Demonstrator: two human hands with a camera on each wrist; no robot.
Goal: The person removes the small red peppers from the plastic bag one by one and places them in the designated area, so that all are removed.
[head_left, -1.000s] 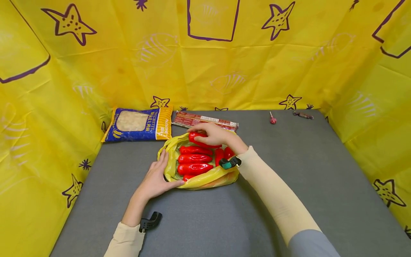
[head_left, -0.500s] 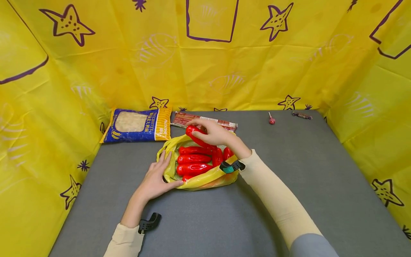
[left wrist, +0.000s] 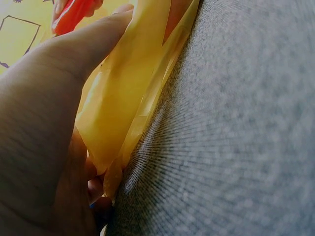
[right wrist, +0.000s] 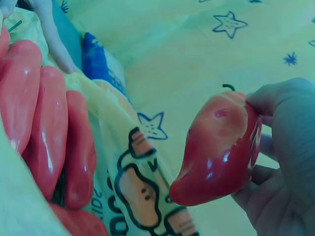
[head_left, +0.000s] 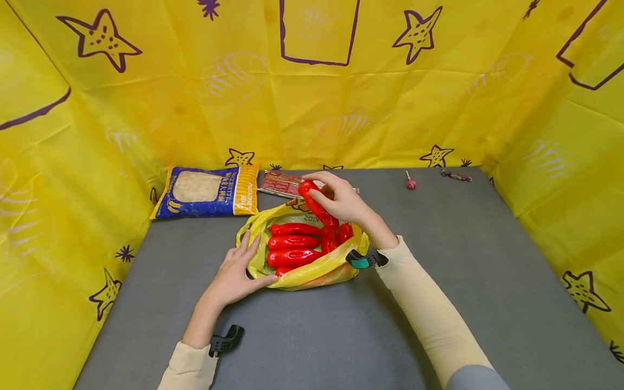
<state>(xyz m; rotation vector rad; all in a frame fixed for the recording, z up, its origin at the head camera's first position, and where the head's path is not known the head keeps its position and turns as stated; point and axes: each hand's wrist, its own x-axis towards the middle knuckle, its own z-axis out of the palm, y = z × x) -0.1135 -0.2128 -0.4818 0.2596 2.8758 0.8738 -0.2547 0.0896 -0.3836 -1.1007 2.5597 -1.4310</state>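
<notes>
A yellow plastic bag (head_left: 317, 275) sits on the grey table, its mouth spread wide. Several long red peppers (head_left: 294, 257) lie inside it. My right hand (head_left: 343, 201) pinches another red pepper (head_left: 318, 207) between thumb and fingers, raised above the bag's far side. In the right wrist view this pepper (right wrist: 216, 152) hangs with its green stem by the fingertips and its tip downward. My left hand (head_left: 234, 275) rests against the bag's left side, fingers spread along the rim and thumb (left wrist: 93, 46) straight along the near edge.
A blue and yellow pasta packet (head_left: 200, 190) lies at the back left. Beside it is a flat red packet (head_left: 280, 183), partly behind my right hand. A lollipop (head_left: 410, 183) and a wrapped candy (head_left: 456, 176) lie at the back right. Yellow patterned cloth (head_left: 312, 119) walls the table.
My right hand has lifted the pepper up from the bag and slightly rightward, and the pepper has tilted steeper. The bag's far rim and print now show. My left hand stays in place.
</notes>
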